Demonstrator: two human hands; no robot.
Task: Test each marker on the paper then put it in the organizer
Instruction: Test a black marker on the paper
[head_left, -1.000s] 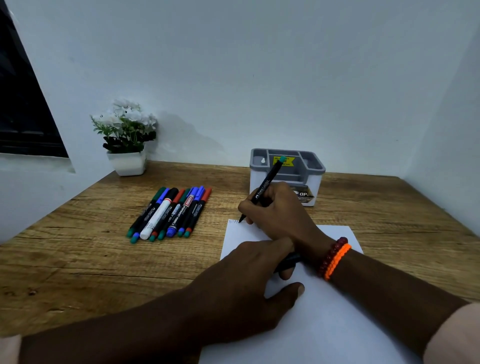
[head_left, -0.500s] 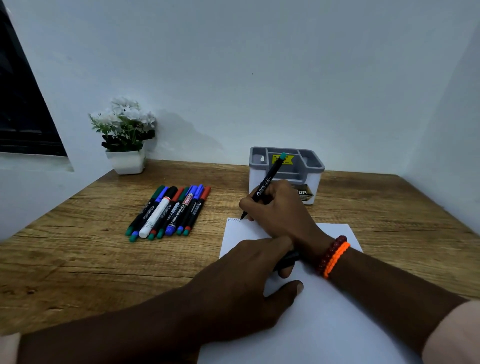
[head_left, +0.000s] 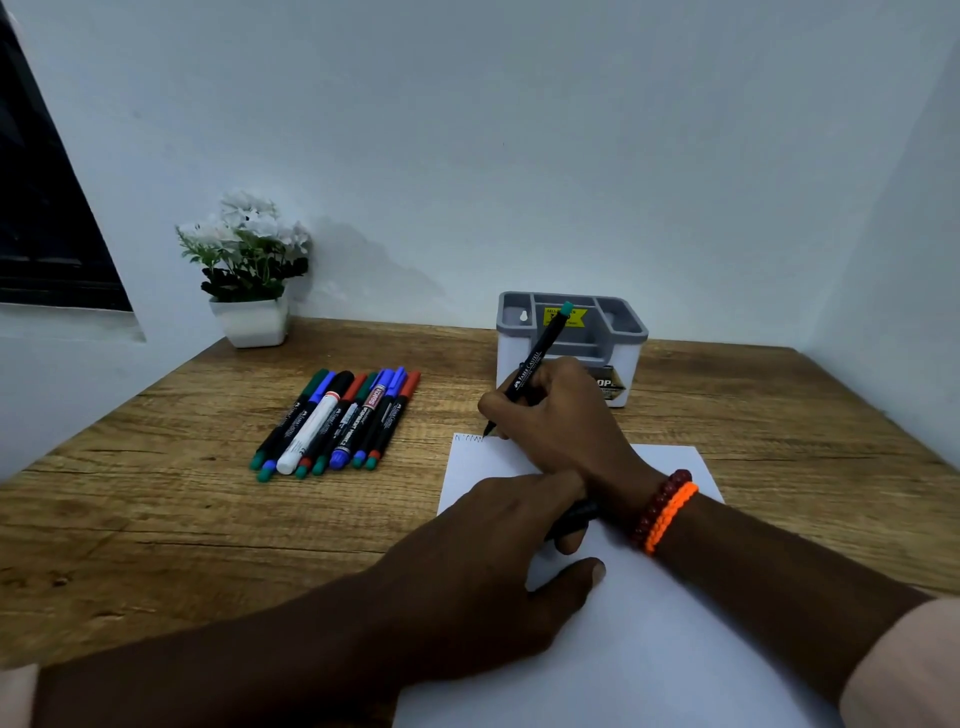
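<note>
My right hand (head_left: 566, 415) grips a black marker (head_left: 535, 364) with a green end, tilted, its tip touching the far left corner of the white paper (head_left: 649, 649). A short zigzag scribble (head_left: 467, 438) lies just left of the tip. My left hand (head_left: 483, 561) rests on the paper with the thumb flat, and its fingers hold a dark marker cap (head_left: 574, 514). Several capped markers (head_left: 335, 421) lie side by side on the table to the left. The grey and white organizer (head_left: 618, 358) stands behind my right hand; no marker shows in it.
A white pot of white flowers (head_left: 249, 291) stands at the back left by the wall. The wooden table (head_left: 130, 519) meets walls at the back and on both sides. A dark window (head_left: 41, 218) is at the far left.
The marker tip has crept a little to the right along the paper's far edge, and the scribble has grown. My left hand has stayed in place.
</note>
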